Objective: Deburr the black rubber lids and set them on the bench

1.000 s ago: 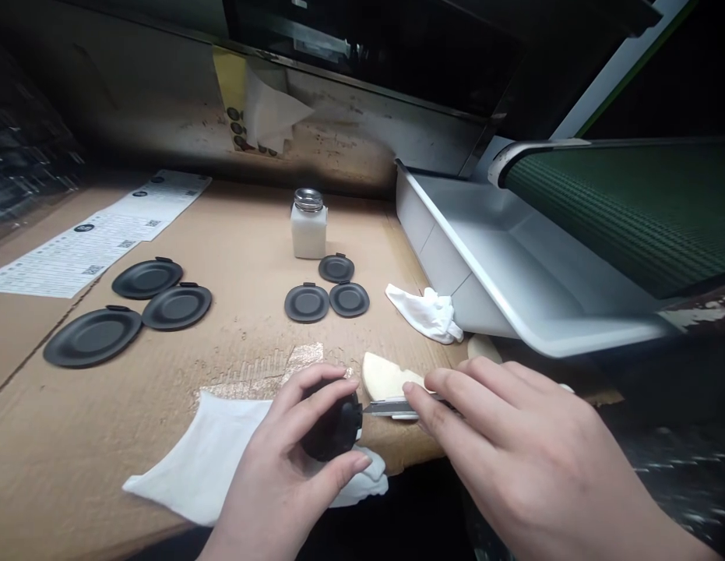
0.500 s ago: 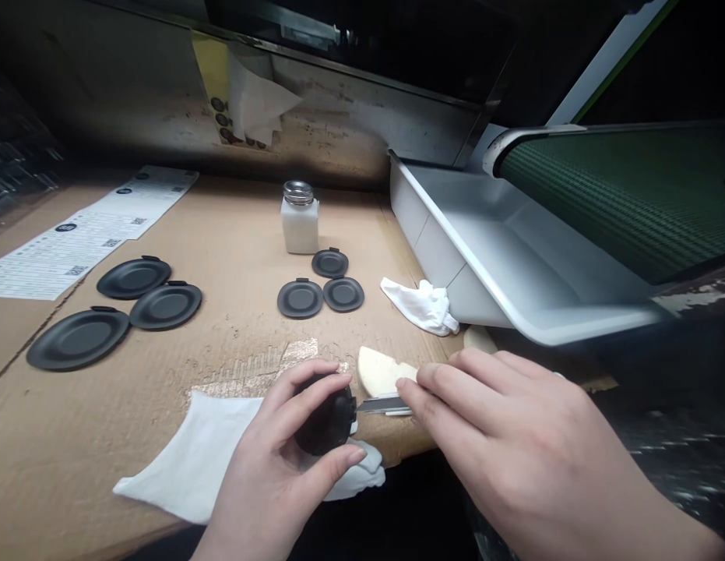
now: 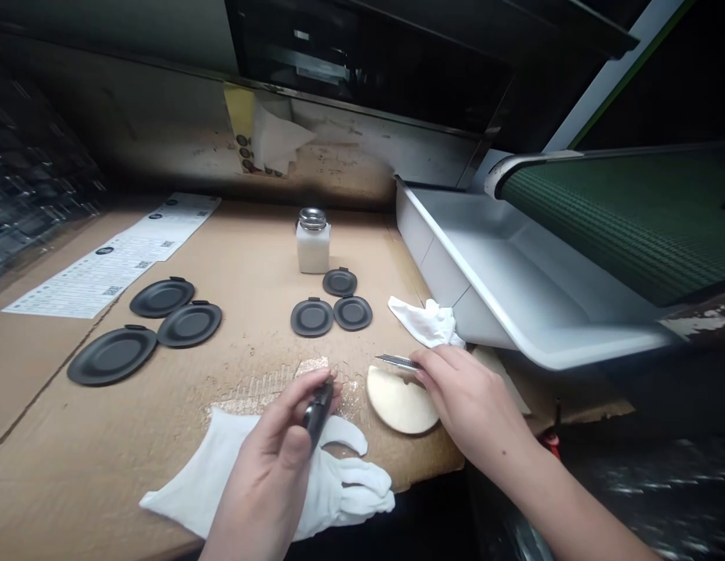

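Observation:
A small black round lid stands edge-on between the thumb and fingers of my left hand, above a white glove lying flat. My right hand is closed on a craft knife, its blade pointing left. The knife is over the upper edge of a cream round pad, clear of the lid. Three black lids are grouped at the middle of the cardboard, and three more lids are at the left.
Behind the middle lids stands a square bottle with a metal top. A grey tray borders the right side, with a crumpled white cloth by it and a green conveyor belt beyond. Printed label sheets lie at the back left.
My right hand has drawn the knife up and away from the lid. My left hand has turned the lid from face-on to edge-on. The camera view has shifted slightly.

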`<action>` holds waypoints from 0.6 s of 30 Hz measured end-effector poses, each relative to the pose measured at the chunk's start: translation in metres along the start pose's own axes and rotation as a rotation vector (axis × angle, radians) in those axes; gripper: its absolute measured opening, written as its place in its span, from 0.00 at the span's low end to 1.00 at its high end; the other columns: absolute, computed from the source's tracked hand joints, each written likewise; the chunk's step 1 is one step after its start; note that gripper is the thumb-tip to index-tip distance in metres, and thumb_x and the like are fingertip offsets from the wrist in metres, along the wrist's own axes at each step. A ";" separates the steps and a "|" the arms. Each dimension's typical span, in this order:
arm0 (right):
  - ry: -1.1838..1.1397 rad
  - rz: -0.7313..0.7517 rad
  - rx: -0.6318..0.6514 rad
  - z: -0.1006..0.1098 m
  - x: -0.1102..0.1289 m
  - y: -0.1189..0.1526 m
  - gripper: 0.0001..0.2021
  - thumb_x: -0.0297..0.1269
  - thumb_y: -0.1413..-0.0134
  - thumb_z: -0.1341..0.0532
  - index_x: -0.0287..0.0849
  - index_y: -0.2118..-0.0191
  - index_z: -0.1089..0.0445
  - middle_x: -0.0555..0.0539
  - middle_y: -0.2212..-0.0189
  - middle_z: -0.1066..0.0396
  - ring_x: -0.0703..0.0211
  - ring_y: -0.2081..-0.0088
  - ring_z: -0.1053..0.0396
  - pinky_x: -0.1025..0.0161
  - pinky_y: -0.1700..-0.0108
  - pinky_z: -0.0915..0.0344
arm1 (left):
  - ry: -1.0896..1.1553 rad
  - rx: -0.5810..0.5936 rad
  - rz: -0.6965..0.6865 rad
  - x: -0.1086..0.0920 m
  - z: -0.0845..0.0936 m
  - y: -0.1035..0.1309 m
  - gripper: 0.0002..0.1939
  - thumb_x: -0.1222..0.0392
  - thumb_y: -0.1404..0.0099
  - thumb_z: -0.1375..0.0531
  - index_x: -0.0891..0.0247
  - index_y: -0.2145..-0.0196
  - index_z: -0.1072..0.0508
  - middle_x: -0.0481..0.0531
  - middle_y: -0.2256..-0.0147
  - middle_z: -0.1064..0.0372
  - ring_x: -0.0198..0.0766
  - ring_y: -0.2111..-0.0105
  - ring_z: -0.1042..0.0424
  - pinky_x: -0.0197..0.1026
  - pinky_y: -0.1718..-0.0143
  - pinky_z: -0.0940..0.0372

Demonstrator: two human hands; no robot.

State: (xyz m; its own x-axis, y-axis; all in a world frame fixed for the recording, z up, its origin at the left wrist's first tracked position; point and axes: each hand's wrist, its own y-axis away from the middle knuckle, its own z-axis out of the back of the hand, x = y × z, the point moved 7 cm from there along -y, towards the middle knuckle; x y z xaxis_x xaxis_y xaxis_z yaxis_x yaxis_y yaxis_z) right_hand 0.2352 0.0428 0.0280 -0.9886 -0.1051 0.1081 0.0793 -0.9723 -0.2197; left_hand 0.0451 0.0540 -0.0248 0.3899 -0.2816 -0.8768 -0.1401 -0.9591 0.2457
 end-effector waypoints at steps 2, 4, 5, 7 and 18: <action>0.061 0.005 -0.007 -0.005 0.002 -0.005 0.07 0.31 0.42 0.48 0.42 0.64 0.33 0.49 0.69 0.33 0.59 0.65 0.36 0.64 0.68 0.42 | 0.147 -0.025 0.071 0.002 0.001 -0.002 0.20 0.43 0.45 0.41 0.55 0.58 0.27 0.52 0.51 0.31 0.48 0.50 0.34 0.46 0.46 0.42; 0.090 0.020 -0.019 -0.004 0.005 -0.013 0.07 0.30 0.42 0.47 0.42 0.65 0.32 0.48 0.66 0.33 0.59 0.63 0.37 0.64 0.67 0.42 | 0.259 -0.020 0.128 0.003 0.000 -0.006 0.20 0.44 0.42 0.44 0.57 0.57 0.28 0.54 0.53 0.30 0.48 0.50 0.33 0.47 0.48 0.39; 0.098 0.028 -0.032 -0.002 0.007 -0.019 0.07 0.30 0.42 0.47 0.42 0.64 0.32 0.48 0.64 0.33 0.59 0.62 0.37 0.64 0.65 0.41 | 0.308 -0.013 0.157 0.004 0.000 -0.008 0.20 0.44 0.41 0.46 0.58 0.58 0.28 0.55 0.53 0.29 0.49 0.51 0.33 0.47 0.49 0.38; 0.122 0.025 -0.063 0.002 0.008 -0.034 0.08 0.31 0.42 0.48 0.42 0.61 0.32 0.47 0.61 0.33 0.58 0.59 0.37 0.63 0.62 0.41 | 0.396 -0.002 0.211 0.004 0.000 -0.011 0.20 0.45 0.40 0.47 0.60 0.58 0.27 0.57 0.54 0.28 0.50 0.50 0.33 0.48 0.50 0.37; 0.092 -0.182 -0.138 -0.010 -0.024 -0.117 0.10 0.31 0.42 0.51 0.41 0.68 0.33 0.47 0.70 0.31 0.59 0.69 0.35 0.65 0.73 0.49 | 0.676 0.026 0.349 0.010 0.005 -0.014 0.15 0.57 0.39 0.46 0.62 0.58 0.25 0.60 0.53 0.28 0.50 0.49 0.34 0.52 0.48 0.39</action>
State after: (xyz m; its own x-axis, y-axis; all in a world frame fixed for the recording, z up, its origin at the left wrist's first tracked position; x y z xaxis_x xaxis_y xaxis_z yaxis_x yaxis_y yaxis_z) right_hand 0.2481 0.1610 0.0409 -0.9930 0.0945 0.0705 -0.1129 -0.9352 -0.3355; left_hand 0.0460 0.0645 -0.0392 0.7905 -0.5319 -0.3034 -0.3757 -0.8125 0.4457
